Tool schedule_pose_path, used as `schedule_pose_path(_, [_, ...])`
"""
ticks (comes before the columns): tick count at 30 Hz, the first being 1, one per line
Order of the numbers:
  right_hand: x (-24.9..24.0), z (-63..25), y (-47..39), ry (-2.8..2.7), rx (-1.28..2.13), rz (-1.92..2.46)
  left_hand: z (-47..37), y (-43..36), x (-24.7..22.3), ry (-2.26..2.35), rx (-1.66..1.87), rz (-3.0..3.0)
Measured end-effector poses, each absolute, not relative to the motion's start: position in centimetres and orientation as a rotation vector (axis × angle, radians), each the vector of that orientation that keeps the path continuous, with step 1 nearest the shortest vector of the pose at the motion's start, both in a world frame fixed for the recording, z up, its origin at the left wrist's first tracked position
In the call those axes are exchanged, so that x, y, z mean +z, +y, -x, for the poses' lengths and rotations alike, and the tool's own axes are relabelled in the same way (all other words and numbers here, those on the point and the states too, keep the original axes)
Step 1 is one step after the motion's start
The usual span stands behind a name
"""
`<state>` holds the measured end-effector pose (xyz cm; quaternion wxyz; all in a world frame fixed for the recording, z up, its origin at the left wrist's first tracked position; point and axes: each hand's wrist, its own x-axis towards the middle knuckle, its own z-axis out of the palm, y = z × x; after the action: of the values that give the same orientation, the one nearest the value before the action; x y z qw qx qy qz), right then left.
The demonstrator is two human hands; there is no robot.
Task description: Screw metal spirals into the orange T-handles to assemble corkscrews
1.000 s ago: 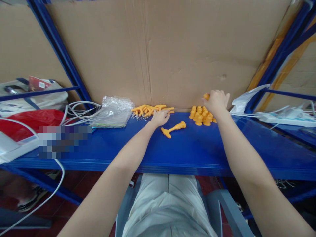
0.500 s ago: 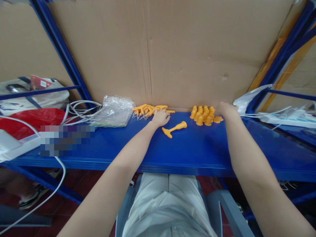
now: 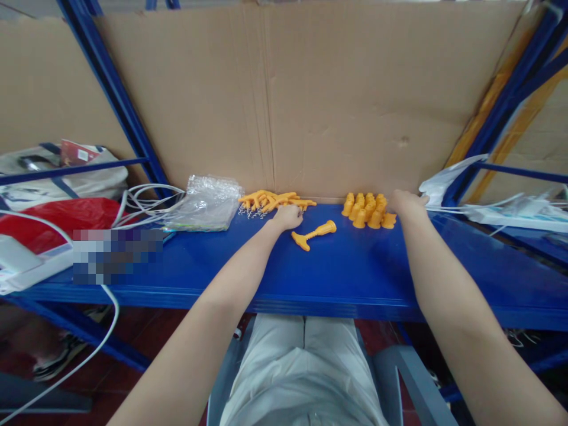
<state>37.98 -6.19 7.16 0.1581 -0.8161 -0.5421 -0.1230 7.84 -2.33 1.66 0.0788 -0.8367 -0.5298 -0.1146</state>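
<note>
L hand [image 3: 288,218] by orange handles [image 3: 266,201] mid-frame, R hand [image 3: 406,202] by caps [image 3: 370,209] right of ctr (can't tell grips); prob. sorted for reach.

Looped white cables [image 3: 153,201], red plastic [image 3: 75,210], cardboard panel [image 3: 328,100], canvas bag [image 3: 100,180].

1. Bare right grip [image 3: 406,202]: fingertips hidden, contents unclear.
2. Bare left grip [image 3: 288,217] partly covers the yellow plastic T-shaped handles [image 3: 265,198].
3. Grey-and-white pixelated object [image 3: 118,256] on the blue metal table [image 3: 337,275]: unidentifiable.
4. Thin white cable [image 3: 118,307]: cut off by left edge.
</note>
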Motion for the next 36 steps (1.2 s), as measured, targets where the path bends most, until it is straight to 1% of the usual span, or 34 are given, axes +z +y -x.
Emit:
schedule_pose_path(1, [7.5, -37.5, -6.5, -1.480, -0.342, 2.418, -7.9, -2.3, 1.6, -1.589, -0.331, 2.497])
schedule_pose_path(3, [8.5, -36.2, -7.3, -1.481, -0.384, 2.427, -7.9, -2.2, 1.4, -1.581, -0.317, 2.485])
schedule_pose_path(5, [9.5, -34.5, -8.2, -1.639, -0.428, 2.334, -7.9, -1.9, 1.2, -1.576, -0.315, 2.486])
schedule_pose_path(8, [9.6, -32.1, -8.6, -1.949, -0.363, 2.136, -7.9, -1.5, 0.8, -1.569, -0.335, 2.511])
schedule_pose_path(14, [5.1, -28.3, -6.7, -2.578, 0.031, 1.452, -7.7, -0.7, 0.1, -1.488, -0.396, 2.518])
schedule_pose_path(16, [3.9, -27.4, -6.3, -2.688, 0.128, 1.310, -7.5, -0.6, 0.1, -1.436, -0.435, 2.529])
schedule_pose_path(18, [3.3, -26.7, -6.4, -2.733, 0.147, 1.266, -7.3, -0.6, 0.3, -1.383, -0.483, 2.536])
schedule_pose_path(20, [3.4, -26.2, -6.9, -2.739, 0.067, 1.319, -7.2, -0.7, 0.8, -1.337, -0.525, 2.524])
schedule_pose_path(24, [4.3, -25.6, -8.2, -2.658, -0.234, 1.511, -7.7, -1.4, 1.7, -1.240, -0.626, 2.507])
schedule_pose_path(28, [4.8, -25.8, -8.7, -2.496, -0.489, 1.590, -8.6, -2.4, 2.1, -1.103, -0.616, 2.528])
schedule_pose_path(32, [4.6, -26.8, -8.0, -2.352, -0.614, 1.578, -9.3, -3.1, 2.1, -1.062, -0.610, 2.546])
schedule_pose_path(36, [4.0, -27.3, -7.2, -2.357, -0.637, 1.493, -9.6, -3.2, 2.1, -1.063, -0.625, 2.563])
